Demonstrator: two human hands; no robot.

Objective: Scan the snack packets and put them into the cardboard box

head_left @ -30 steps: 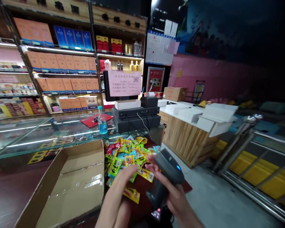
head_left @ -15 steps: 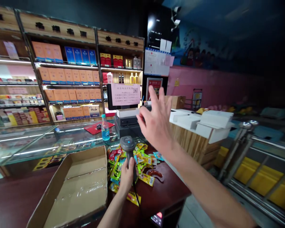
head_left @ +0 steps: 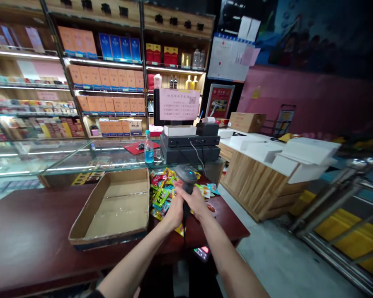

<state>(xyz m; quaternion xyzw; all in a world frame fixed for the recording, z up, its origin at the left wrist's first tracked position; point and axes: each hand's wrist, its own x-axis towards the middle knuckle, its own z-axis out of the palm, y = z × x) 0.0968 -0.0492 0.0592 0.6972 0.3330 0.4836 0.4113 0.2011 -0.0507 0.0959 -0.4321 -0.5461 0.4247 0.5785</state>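
Note:
A dark handheld scanner [head_left: 186,174] stands upright over a pile of colourful snack packets [head_left: 161,196] on the dark red table. My left hand [head_left: 175,209] is closed around its handle. From the other side, my right hand [head_left: 195,200] is closed on the same handle, its fingers meeting my left hand. A cable hangs below the handle. An open cardboard tray [head_left: 121,211] lies just left of the packets, with only its brown inside showing. A reddish item in clear wrap [head_left: 210,207] lies right of my right hand.
Behind the packets, a glass counter [head_left: 112,155] holds a blue bottle [head_left: 148,149] and a black register [head_left: 189,153] with a sign-covered monitor [head_left: 178,105]. White boxes [head_left: 304,159] sit on a wooden counter at right, near metal railings [head_left: 338,236]. A phone [head_left: 202,252] shows below the table edge.
My right hand has come down from its raised, spread position and closed on the scanner handle beside my left hand. The view has tilted down and shifted left.

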